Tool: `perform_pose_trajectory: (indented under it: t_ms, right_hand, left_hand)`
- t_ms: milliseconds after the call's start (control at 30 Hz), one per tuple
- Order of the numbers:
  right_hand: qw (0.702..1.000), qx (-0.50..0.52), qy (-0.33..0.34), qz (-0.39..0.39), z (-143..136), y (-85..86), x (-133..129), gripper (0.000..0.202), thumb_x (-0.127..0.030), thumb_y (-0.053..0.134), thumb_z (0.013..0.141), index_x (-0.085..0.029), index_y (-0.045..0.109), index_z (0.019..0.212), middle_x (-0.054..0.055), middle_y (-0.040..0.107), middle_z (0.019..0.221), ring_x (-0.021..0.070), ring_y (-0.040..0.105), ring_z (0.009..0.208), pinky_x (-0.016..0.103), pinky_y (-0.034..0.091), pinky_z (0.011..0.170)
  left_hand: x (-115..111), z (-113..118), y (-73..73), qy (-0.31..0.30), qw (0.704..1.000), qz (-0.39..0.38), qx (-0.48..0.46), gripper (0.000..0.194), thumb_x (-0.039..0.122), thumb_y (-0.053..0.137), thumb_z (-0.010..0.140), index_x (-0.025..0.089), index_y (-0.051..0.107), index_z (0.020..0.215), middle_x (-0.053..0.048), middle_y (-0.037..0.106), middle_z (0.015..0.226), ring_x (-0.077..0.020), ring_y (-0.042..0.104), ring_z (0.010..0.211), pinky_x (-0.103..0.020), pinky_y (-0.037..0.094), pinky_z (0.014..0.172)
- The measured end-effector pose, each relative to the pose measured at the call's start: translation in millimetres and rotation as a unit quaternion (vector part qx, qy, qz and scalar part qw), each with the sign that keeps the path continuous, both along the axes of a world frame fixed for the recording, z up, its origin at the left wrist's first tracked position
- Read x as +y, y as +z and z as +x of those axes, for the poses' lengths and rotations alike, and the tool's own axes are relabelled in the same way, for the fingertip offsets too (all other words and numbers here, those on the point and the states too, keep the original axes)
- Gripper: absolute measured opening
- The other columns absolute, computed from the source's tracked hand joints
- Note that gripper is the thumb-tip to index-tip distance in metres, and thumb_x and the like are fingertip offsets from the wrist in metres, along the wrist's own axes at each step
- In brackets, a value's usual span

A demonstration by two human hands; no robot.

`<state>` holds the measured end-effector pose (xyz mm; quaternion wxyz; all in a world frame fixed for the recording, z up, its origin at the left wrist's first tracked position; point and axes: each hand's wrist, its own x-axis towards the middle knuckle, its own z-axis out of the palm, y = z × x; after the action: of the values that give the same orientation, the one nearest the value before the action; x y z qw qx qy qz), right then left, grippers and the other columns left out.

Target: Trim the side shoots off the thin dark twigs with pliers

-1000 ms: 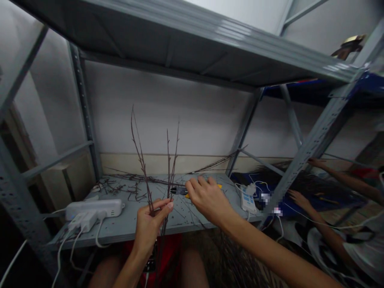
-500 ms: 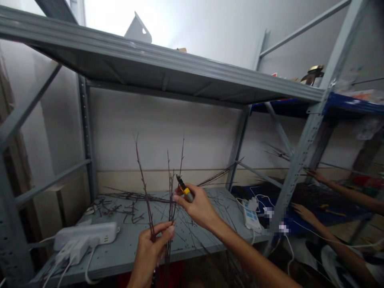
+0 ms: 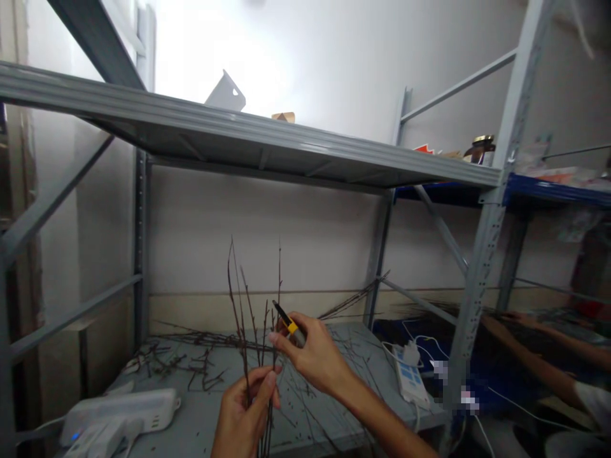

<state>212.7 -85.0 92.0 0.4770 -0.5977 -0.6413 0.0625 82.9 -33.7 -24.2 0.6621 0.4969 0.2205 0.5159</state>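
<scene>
My left hand (image 3: 244,407) is closed around several thin dark twigs (image 3: 242,337), which stand nearly upright with their tips fanned apart. Their lower ends run down past the bottom of the picture. Just above and to the right, my right hand (image 3: 315,356) grips what looks like a utility knife (image 3: 292,326), with a black front and a yellow and grey body. The knife's black tip points up and left, close to the twigs. My right thumb and fingertips are beside the right-hand twigs; whether they pinch one I cannot tell.
Cut twig pieces (image 3: 205,369) litter the grey shelf (image 3: 191,426), with longer twigs (image 3: 353,296) leaning at the back right. White power strips (image 3: 157,407) lie at both sides. An upper shelf (image 3: 286,143) hangs overhead. Beyond the right post, another person's arms (image 3: 529,356) are blurred.
The view has tilted upward, so the shelves sit lower in it. The twigs in my left hand are spread differently, and the knife in my right hand has turned slightly left.
</scene>
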Motion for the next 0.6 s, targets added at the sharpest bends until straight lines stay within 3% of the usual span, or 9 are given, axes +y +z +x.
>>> perform_pose_trajectory:
  t_ms: [300, 500, 600]
  right_hand:
    - [0.975, -0.2, -0.09, 0.024, 47.1, 73.3, -10.9, 0.04, -0.058, 0.079, 0.074, -0.02, 0.07, 0.086, 0.004, 0.072, 0.081, 0.019, 0.062, 0.069, 0.03, 0.041, 0.063]
    - [0.957, -0.278, -0.087, -0.002, 54.0, 93.7, -7.6, 0.043, -0.061, 0.078, 0.075, -0.02, 0.068, 0.083, 0.004, 0.072, 0.077, 0.0189, 0.063, 0.068, 0.03, 0.04, 0.063]
    - [0.951, -0.295, -0.087, -0.013, 54.9, 96.9, -5.3, 0.046, -0.063, 0.078, 0.073, -0.02, 0.068, 0.084, 0.004, 0.072, 0.078, 0.019, 0.063, 0.067, 0.029, 0.039, 0.061]
  left_hand:
    - [-9.4, 6.3, -5.3, 0.002, 0.999, -0.033, -0.009, 0.059, 0.064, 0.087, 0.059, 0.013, 0.08, 0.088, 0.0, 0.056, 0.054, -0.0085, 0.044, 0.049, -0.019, 0.031, 0.046]
    - [-8.8, 10.5, -16.2, 0.02, 0.999, -0.025, -0.012, 0.053, 0.064, 0.088, 0.057, 0.018, 0.081, 0.082, 0.0, 0.054, 0.052, -0.0115, 0.051, 0.053, -0.02, 0.042, 0.052]
    - [-9.7, 10.2, -18.0, 0.01, 1.0, -0.024, -0.005, 0.057, 0.066, 0.086, 0.058, 0.016, 0.081, 0.084, 0.0, 0.054, 0.051, -0.0093, 0.045, 0.049, -0.019, 0.034, 0.046]
